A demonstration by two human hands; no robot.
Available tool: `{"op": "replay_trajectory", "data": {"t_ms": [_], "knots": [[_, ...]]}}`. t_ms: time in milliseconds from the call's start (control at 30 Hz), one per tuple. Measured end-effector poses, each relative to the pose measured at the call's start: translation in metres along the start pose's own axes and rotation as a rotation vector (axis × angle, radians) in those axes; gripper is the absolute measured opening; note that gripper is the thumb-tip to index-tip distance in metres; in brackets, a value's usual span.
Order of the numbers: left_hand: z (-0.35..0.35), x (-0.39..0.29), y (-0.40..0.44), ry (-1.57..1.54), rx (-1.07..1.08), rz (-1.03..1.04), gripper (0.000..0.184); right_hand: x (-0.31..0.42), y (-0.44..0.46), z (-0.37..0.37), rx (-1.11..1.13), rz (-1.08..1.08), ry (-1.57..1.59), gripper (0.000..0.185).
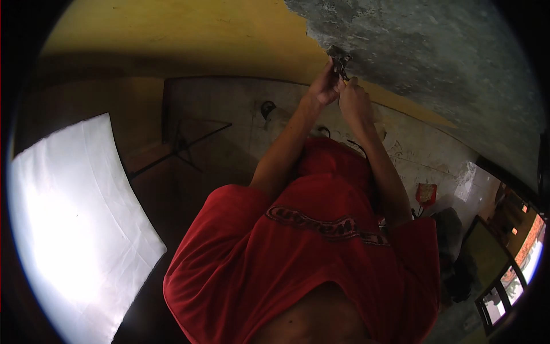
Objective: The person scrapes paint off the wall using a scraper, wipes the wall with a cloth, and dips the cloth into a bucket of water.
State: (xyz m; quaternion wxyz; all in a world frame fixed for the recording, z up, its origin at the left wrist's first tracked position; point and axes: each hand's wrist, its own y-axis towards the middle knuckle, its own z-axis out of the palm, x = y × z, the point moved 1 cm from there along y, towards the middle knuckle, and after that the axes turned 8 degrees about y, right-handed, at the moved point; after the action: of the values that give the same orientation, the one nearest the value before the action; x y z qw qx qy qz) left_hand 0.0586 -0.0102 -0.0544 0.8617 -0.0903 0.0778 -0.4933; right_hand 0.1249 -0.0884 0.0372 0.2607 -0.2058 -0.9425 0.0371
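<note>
Both arms stretch up to a small dark fitting with what look like wires point(342, 62), at the ragged edge between yellow paint and bare grey wall. My left hand point(325, 87) is at the lower left of this fitting, its fingers raised and curled against it; what they pinch is too small to make out. Close beside it, my right hand point(356, 103) is closed around a slim tool point(345, 81) with a bit of yellow-orange showing. The tool's tip meets the dark fitting, and its exact kind is unclear.
The grey wall point(424, 51) and yellow wall point(172, 34) stand in front. A bright white sheet point(80, 229) is at left, near a thin dark stand point(183, 150). Lower right are a red dustpan-like object point(425, 195) and a dark-framed window or door point(495, 269).
</note>
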Motion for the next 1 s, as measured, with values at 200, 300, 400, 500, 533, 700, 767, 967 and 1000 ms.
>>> {"op": "replay_trajectory", "data": {"t_ms": [200, 300, 400, 500, 533, 700, 767, 967, 1000], "knots": [[0.008, -0.003, -0.004, -0.037, -0.105, -0.011, 0.036, 0.004, 0.004, -0.008, 0.052, 0.019, -0.03, 0.04], [0.009, -0.001, -0.004, -0.027, -0.111, -0.001, 0.035, 0.006, 0.005, -0.017, 0.092, 0.05, -0.062, 0.04], [0.005, 0.0, -0.002, -0.03, -0.039, 0.071, 0.044, 0.003, 0.01, -0.016, 0.096, 0.056, -0.037, 0.039], [-0.007, -0.007, -0.002, 0.005, 0.06, 0.063, 0.043, 0.0, 0.009, -0.009, 0.103, 0.055, -0.007, 0.04], [-0.008, -0.007, -0.003, 0.003, 0.055, 0.063, 0.043, 0.0, 0.009, -0.007, 0.105, 0.073, 0.02, 0.041], [0.012, -0.007, -0.007, 0.048, -0.149, 0.1, 0.04, 0.0, 0.016, -0.008, 0.11, 0.094, 0.012, 0.044], [0.02, -0.008, -0.008, 0.069, -0.129, 0.11, 0.04, -0.002, 0.018, -0.004, 0.08, 0.061, 0.017, 0.044], [0.002, -0.009, -0.002, 0.073, -0.106, 0.138, 0.04, -0.007, 0.019, 0.007, 0.051, 0.036, 0.079, 0.044], [-0.003, -0.008, -0.002, 0.069, -0.085, 0.138, 0.041, -0.004, 0.017, 0.006, 0.057, 0.04, 0.081, 0.044]]}}
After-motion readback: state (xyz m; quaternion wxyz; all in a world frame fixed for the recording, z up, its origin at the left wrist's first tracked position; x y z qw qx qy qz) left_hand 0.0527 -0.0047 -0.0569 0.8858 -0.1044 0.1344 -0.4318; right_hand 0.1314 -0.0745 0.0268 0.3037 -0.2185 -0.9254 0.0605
